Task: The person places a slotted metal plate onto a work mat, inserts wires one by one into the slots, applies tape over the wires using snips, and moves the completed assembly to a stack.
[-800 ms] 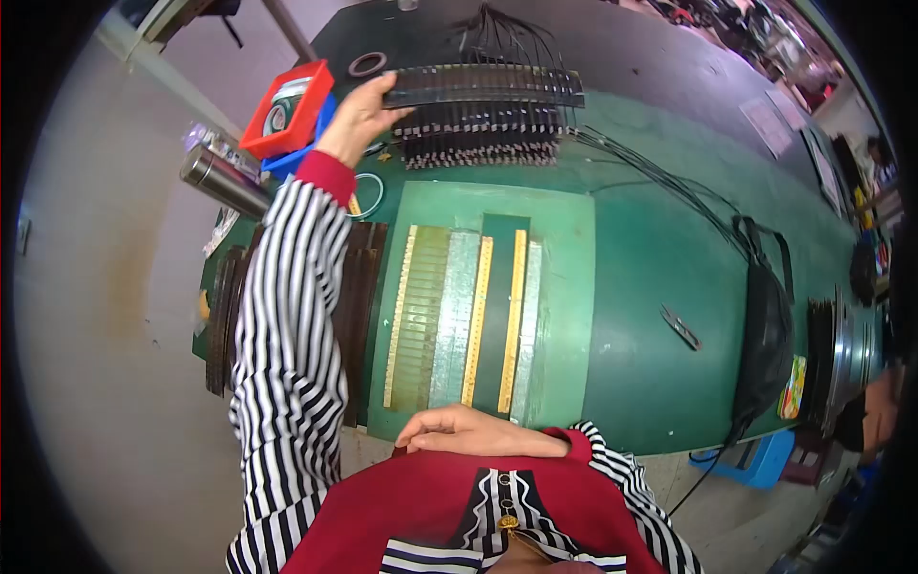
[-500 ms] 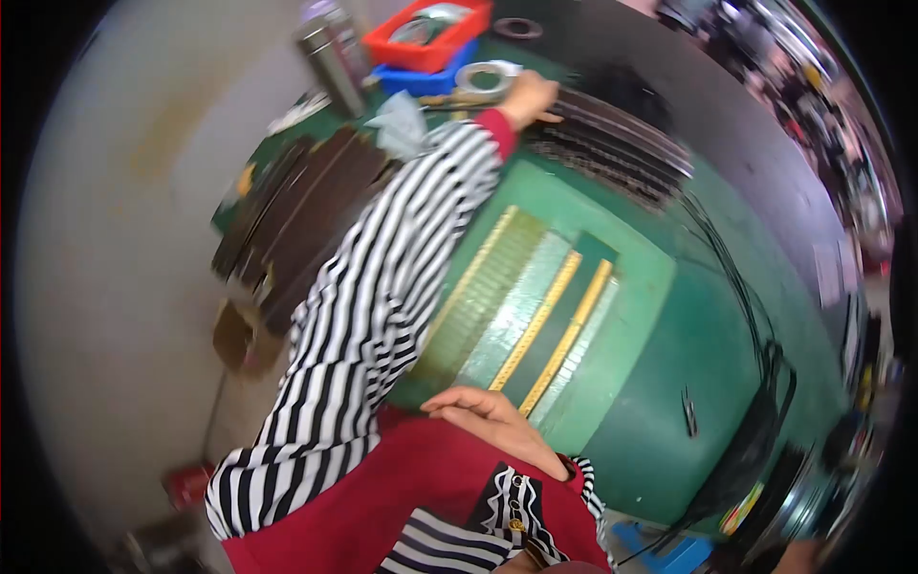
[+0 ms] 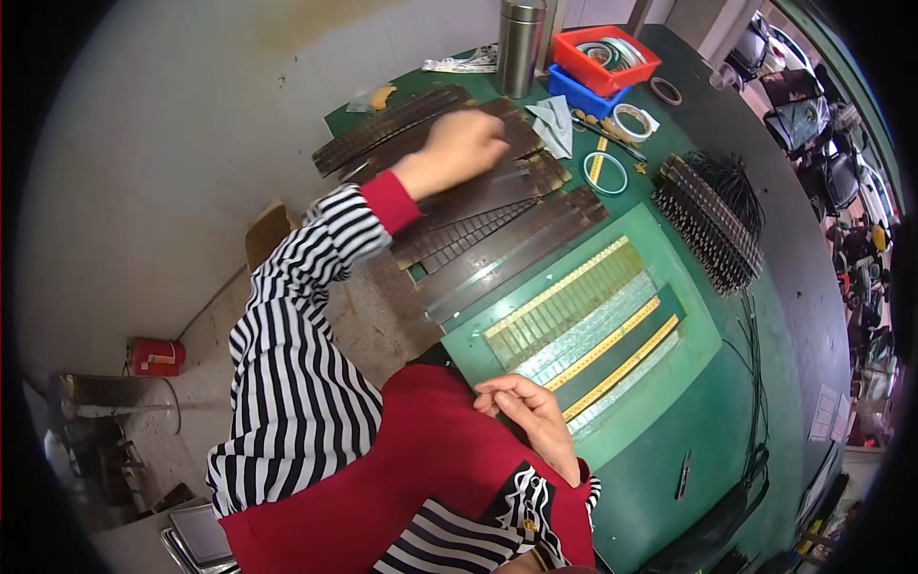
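My left hand hovers over dark brown slotted strips and plates at the table's left. Its fingers curl downward, slightly blurred; whether they hold anything is hidden. In front of my chest is my right hand, fingers bent in and tips drawn together near the thumb; anything between them is too small to make out. Just beyond it lies a light green board bearing a ribbed pale panel and two yellow measuring strips. A long dark bar rests along the board's left edge.
At the back stand a steel flask and a red bin over a blue bin. Tape rolls and a grey cloth lie nearby. A bristly dark bundle, thin cables and small snips are on the right.
My left hand has left the dark stack at the back right and come left over the brown strips. My right hand's flat fingers have curled in. The view has turned left.
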`<state>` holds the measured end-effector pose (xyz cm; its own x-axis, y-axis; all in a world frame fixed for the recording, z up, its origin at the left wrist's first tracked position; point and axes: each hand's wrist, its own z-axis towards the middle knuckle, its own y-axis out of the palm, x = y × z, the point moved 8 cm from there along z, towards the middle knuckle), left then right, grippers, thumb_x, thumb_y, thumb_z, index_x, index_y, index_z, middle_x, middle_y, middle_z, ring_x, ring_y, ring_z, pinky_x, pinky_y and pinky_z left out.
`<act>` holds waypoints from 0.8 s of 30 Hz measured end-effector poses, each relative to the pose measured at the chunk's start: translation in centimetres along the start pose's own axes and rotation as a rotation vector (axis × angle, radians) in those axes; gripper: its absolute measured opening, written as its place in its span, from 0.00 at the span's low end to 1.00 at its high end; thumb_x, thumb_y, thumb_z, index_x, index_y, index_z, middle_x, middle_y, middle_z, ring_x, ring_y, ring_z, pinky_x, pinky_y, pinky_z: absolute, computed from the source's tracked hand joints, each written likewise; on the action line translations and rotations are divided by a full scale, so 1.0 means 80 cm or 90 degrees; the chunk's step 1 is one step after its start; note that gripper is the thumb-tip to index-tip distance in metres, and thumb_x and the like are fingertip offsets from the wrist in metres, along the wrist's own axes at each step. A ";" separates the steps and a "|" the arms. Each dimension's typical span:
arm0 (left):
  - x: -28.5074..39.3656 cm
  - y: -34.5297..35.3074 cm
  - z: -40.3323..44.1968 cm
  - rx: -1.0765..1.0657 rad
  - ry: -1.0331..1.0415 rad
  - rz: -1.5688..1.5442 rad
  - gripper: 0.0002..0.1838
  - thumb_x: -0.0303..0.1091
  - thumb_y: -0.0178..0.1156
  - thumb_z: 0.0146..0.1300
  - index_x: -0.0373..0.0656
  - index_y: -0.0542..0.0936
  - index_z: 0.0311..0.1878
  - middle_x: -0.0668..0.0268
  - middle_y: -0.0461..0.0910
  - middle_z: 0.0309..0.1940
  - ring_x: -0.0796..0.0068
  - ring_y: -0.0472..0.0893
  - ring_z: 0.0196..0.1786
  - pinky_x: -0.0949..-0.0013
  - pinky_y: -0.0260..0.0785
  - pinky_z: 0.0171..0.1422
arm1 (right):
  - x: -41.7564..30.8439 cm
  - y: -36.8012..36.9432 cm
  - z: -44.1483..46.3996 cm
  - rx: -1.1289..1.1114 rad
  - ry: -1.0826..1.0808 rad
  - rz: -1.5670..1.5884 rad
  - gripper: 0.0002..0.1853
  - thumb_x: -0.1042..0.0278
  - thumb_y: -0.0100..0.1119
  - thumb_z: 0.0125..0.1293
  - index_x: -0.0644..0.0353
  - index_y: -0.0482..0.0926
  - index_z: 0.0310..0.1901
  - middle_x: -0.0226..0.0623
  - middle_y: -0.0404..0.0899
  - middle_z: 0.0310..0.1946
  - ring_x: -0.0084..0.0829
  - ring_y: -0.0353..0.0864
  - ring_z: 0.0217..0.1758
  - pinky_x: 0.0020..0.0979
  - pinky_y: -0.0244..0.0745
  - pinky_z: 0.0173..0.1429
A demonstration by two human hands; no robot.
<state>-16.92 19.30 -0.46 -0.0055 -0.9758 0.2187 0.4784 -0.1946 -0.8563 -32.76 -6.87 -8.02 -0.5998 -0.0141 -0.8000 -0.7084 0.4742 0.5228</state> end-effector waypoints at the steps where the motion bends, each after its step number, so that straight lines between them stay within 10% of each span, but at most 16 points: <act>1: -0.040 -0.011 -0.013 0.024 -0.025 0.046 0.11 0.38 0.61 0.52 0.39 0.80 0.31 0.55 0.79 0.27 0.56 0.79 0.33 0.58 0.71 0.38 | 0.001 0.001 0.000 -0.001 0.000 0.002 0.12 0.70 0.47 0.67 0.68 0.75 0.46 0.36 0.77 0.35 0.23 0.74 0.39 0.23 0.68 0.46; 5: -0.143 -0.017 -0.071 -0.133 -0.246 0.109 0.14 0.42 0.61 0.54 0.38 0.79 0.35 0.56 0.78 0.33 0.56 0.77 0.40 0.60 0.70 0.43 | 0.002 0.004 0.003 0.002 0.006 -0.008 0.11 0.71 0.48 0.67 0.68 0.75 0.46 0.36 0.77 0.35 0.24 0.75 0.38 0.24 0.68 0.46; 14: -0.127 -0.028 -0.097 0.028 -0.185 0.137 0.27 0.55 0.64 0.49 0.37 0.76 0.38 0.59 0.73 0.33 0.59 0.74 0.41 0.63 0.68 0.42 | 0.014 0.009 0.010 -0.015 0.049 -0.044 0.11 0.71 0.47 0.68 0.66 0.74 0.48 0.35 0.77 0.37 0.22 0.74 0.41 0.23 0.68 0.47; 24: -0.167 -0.005 -0.071 -0.236 -0.297 0.021 0.32 0.57 0.69 0.42 0.39 0.72 0.38 0.57 0.74 0.32 0.59 0.75 0.40 0.61 0.66 0.43 | 0.007 -0.002 0.007 0.011 0.026 -0.025 0.11 0.70 0.48 0.68 0.66 0.74 0.48 0.34 0.77 0.37 0.21 0.73 0.40 0.22 0.68 0.47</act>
<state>-22.04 31.83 -5.69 0.4310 -0.8510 0.3001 0.1329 -0.2691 -0.9539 -32.80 -6.45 -8.72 -0.5860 -0.0684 -0.8074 -0.7257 0.4876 0.4854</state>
